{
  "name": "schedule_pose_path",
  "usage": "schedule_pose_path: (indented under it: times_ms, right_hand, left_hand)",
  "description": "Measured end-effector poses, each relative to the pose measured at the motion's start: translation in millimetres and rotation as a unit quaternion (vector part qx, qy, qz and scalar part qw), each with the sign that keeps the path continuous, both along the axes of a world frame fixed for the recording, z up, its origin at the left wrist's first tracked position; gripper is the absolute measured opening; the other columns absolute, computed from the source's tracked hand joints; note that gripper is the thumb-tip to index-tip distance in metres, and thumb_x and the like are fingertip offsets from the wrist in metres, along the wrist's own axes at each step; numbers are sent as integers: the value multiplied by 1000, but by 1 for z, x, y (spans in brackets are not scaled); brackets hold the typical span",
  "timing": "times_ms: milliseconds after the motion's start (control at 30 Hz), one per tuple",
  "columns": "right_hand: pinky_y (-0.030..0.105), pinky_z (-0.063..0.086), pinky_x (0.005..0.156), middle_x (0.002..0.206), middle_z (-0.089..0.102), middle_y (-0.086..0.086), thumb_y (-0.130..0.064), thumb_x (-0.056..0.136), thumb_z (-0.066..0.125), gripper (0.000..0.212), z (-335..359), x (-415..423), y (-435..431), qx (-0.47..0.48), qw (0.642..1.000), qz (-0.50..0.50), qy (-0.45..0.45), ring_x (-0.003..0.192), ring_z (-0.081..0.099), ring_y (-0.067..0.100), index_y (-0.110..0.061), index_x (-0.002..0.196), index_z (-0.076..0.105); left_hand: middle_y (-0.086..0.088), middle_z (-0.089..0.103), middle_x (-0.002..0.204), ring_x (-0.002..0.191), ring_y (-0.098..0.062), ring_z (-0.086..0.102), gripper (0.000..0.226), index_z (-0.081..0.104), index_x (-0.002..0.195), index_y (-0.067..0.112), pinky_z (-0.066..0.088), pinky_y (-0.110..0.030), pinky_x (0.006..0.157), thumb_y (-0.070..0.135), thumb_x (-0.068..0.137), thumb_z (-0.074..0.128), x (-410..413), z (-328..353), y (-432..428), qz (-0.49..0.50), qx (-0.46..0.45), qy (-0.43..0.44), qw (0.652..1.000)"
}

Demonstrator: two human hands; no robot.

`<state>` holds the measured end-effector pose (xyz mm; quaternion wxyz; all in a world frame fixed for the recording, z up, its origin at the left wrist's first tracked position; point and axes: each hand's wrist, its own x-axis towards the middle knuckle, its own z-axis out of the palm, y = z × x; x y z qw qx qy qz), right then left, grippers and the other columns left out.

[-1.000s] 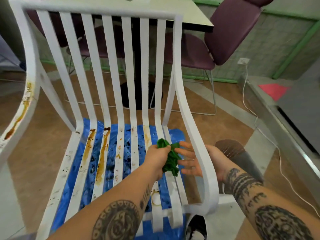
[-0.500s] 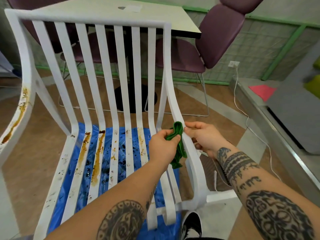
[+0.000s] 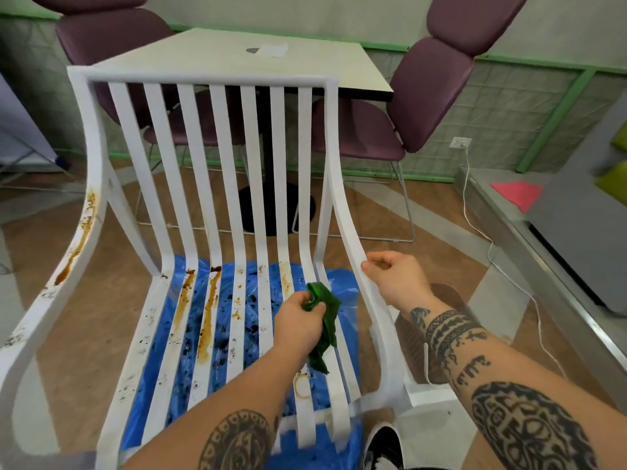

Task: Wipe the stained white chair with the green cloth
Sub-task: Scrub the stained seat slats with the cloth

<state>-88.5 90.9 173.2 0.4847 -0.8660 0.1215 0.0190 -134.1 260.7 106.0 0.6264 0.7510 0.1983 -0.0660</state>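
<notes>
The left hand (image 3: 297, 322) is curled round the green cloth (image 3: 325, 307), which is bunched at the fingers and trails down towards the wrist. Half a second ago this hand held the cloth up against the right arm rail (image 3: 349, 232). Now it has dropped to the seat, and the cloth hangs over the two rightmost seat slats near the bend where the seat meets the back. Whether the cloth presses on the slats cannot be told. The right hand (image 3: 393, 276), which was pinching the top of the cloth in that earlier frame, has let go of it. It now grips the arm rail itself, fingers wrapped round the rail's edge, apart from the cloth. The white chair (image 3: 217, 79) faces the person. The long brown stains (image 3: 208, 310) run down the middle seat slats as before, dark specks dot the slats to the left, and another brown streak (image 3: 83, 232) marks the left arm rail. A blue plastic sheet (image 3: 342, 290) lies under the seat and shows between the slats. The view has tipped up since then, so more shows of the table (image 3: 237, 56) behind the chair back and of the purple chairs (image 3: 434, 96) around it. A black-and-white shoe (image 3: 383, 446) shows at the bottom edge beside the chair's front right corner.
</notes>
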Motion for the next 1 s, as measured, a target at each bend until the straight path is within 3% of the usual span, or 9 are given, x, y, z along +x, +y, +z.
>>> schedule_pose_path:
  times_ms: [100, 200, 267, 400, 567, 667, 800, 933, 1000]
  right_hand:
    - [22, 47, 80, 118, 65, -2, -31, 98, 64, 31, 5, -25, 22, -95, 991, 16, -89, 98, 61, 12, -20, 127, 69]
    - [20, 43, 92, 122, 62, -3, -29, 100, 60, 28, 13, -53, 54, -120, 979, 93, -137, 108, 58, 10, -20, 125, 70]
    - [22, 50, 93, 120, 66, -5, -37, 100, 61, 32, 18, -70, 74, -49, 987, 113, -101, 108, 62, 10, -21, 126, 69]
    - [25, 59, 85, 115, 71, -3, -47, 94, 67, 38, 33, -103, 96, 155, 983, 87, -50, 104, 69, 12, -21, 122, 68]
    - [44, 61, 88, 103, 74, 1, -33, 100, 61, 15, 57, -132, 111, 175, 981, 40, -70, 100, 70, 20, -23, 104, 71]
    - [48, 60, 85, 100, 72, 6, -13, 103, 50, 22, 75, -146, 118, 194, 978, 44, -61, 98, 68, 27, -22, 98, 69]
    - [29, 50, 72, 109, 74, 5, -10, 105, 45, 26, 101, -160, 116, 317, 947, 50, -30, 97, 67, 18, -16, 114, 68]
    - [51, 56, 95, 112, 75, 18, -18, 105, 41, 33, 116, -166, 112, 448, 894, 3, 15, 106, 70, 36, -8, 116, 71]
    - [55, 55, 94, 109, 75, 22, -23, 104, 38, 40, 124, -169, 108, 485, 872, -13, 56, 105, 70, 40, -4, 118, 70]
  left_hand:
    - [-2, 68, 111, 100, -25, 66, 22, 59, 111, 26, 57, -47, 93, 16, 94, 67, -6, 14, 18, 21, -50, 3, 999]
    - [-4, 68, 110, 99, -25, 67, 30, 57, 113, 24, 58, -40, 78, 6, 92, 68, -15, 37, 33, 48, -125, -14, 991]
    - [-7, 71, 109, 98, -28, 70, 36, 59, 117, 21, 60, -40, 72, -2, 90, 65, -23, 57, 40, 39, -172, -33, 984]
    - [-14, 72, 110, 102, -33, 69, 45, 66, 116, 18, 59, -47, 85, -7, 80, 52, -47, 94, 56, -28, -183, -60, 981]
    - [-10, 71, 102, 99, -27, 64, 29, 71, 107, 18, 51, -37, 80, 6, 94, 48, -83, 128, 79, -28, -208, -75, 975]
    - [-5, 76, 106, 103, -25, 69, 18, 71, 110, 19, 56, -39, 82, 29, 99, 61, -102, 142, 92, -2, -226, -90, 970]
    - [-10, 73, 115, 102, -29, 72, 35, 61, 120, 14, 60, -44, 82, 21, 90, 77, -114, 155, 108, 66, -230, -121, 963]
    - [-16, 71, 119, 104, -35, 71, 38, 60, 127, 9, 59, -52, 89, 10, 92, 72, -122, 171, 127, 86, -265, -106, 954]
    - [-18, 70, 120, 105, -36, 70, 39, 58, 129, 8, 59, -52, 90, 7, 92, 71, -126, 181, 132, 73, -268, -106, 955]
